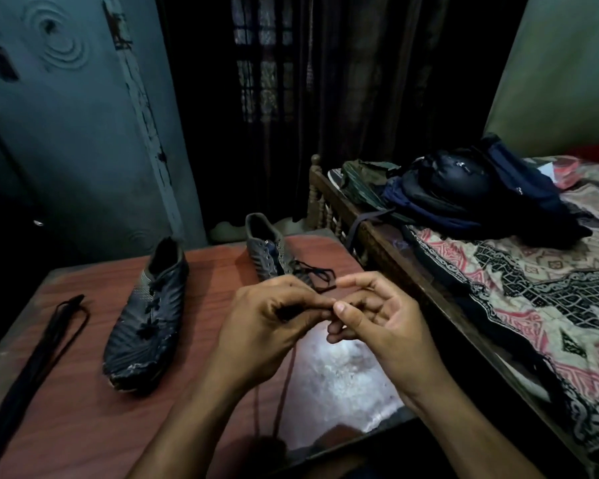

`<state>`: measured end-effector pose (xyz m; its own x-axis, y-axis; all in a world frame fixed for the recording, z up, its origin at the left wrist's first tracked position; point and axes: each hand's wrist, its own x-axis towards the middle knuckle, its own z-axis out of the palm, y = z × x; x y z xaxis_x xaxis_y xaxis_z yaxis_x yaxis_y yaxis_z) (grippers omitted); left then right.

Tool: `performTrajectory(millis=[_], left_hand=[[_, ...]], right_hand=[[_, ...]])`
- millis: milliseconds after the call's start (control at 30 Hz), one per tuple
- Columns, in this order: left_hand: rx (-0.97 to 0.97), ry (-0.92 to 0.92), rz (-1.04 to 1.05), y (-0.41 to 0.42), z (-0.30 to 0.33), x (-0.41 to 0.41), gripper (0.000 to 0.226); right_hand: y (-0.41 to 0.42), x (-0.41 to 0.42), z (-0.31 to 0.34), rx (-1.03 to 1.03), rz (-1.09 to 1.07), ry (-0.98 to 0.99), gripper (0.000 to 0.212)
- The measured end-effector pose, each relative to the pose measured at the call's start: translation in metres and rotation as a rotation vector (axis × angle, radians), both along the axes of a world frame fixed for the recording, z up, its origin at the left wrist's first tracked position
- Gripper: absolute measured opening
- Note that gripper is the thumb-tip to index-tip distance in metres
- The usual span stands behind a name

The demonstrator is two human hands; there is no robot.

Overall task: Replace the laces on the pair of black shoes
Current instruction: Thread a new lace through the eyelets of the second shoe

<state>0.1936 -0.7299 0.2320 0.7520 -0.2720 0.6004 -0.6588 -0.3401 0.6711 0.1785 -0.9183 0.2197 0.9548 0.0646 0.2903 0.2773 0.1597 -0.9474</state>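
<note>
Two black shoes lie on a reddish wooden table [83, 392]. The left shoe [146, 316] is laced, toe toward me. Farther back, the right shoe [270, 257] has loose black lace loops [320, 276] spilling off it, partly hidden behind my hands. My left hand [270, 319] and my right hand [374, 316] meet above the table in front of that shoe, fingertips pinching a thin dark lace [287, 385] between them. Its two strands hang down from my left hand toward the table's near edge. A bundle of black laces [45, 344] lies at the table's left side.
A wooden-framed bed [370, 233] with a patterned cover stands close to the table's right edge, with dark backpacks [464, 191] on it. Dark curtains hang behind the table, and a blue-grey wall is at the left. A pale worn patch [339, 371] marks the tabletop under my hands.
</note>
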Motion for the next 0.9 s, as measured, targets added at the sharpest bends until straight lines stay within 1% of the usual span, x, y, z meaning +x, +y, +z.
performTrajectory(millis=[67, 133, 200, 300, 367, 433, 500, 567, 667, 733, 800, 900], left_hand=[[0.080, -0.001, -0.002, 0.001, -0.001, 0.000, 0.011], [0.115, 0.017, 0.021, 0.000, -0.002, -0.001, 0.007], [0.107, 0.059, 0.011, -0.002, -0.002, -0.001, 0.009], [0.192, 0.006, -0.018, -0.005, -0.002, 0.000, 0.013], [0.244, -0.021, -0.019, -0.006, -0.004, 0.002, 0.012], [0.300, -0.018, -0.020, -0.007, -0.005, 0.005, 0.012], [0.369, -0.007, -0.060, -0.009, -0.005, 0.007, 0.013], [0.462, -0.028, -0.082, -0.011, -0.002, 0.010, 0.013], [0.623, -0.088, -0.095, -0.013, 0.007, 0.015, 0.009], [0.689, -0.112, -0.109, -0.015, 0.011, 0.017, 0.008], [0.727, -0.111, -0.118, -0.015, 0.012, 0.020, 0.009], [0.771, -0.133, -0.117, -0.014, 0.017, 0.023, 0.008]], right_hand=[[-0.003, 0.000, -0.008, -0.041, 0.019, 0.016, 0.015], [-0.004, 0.002, -0.015, -0.042, 0.020, 0.038, 0.017], [-0.004, 0.007, -0.023, -0.020, 0.021, 0.052, 0.016], [-0.009, 0.013, -0.033, -0.011, 0.031, 0.078, 0.012], [-0.013, 0.015, -0.039, -0.099, 0.104, 0.082, 0.012], [-0.016, 0.017, -0.045, -0.261, 0.205, 0.050, 0.010], [-0.015, 0.015, -0.047, -0.382, 0.253, 0.029, 0.017], [-0.014, 0.012, -0.045, -0.426, 0.277, 0.041, 0.025], [-0.017, 0.010, -0.042, -0.496, 0.308, 0.098, 0.026], [-0.020, 0.011, -0.040, -0.545, 0.333, 0.143, 0.030], [-0.022, 0.010, -0.037, -0.534, 0.368, 0.182, 0.028], [-0.025, 0.010, -0.032, -0.365, 0.434, 0.275, 0.018]])
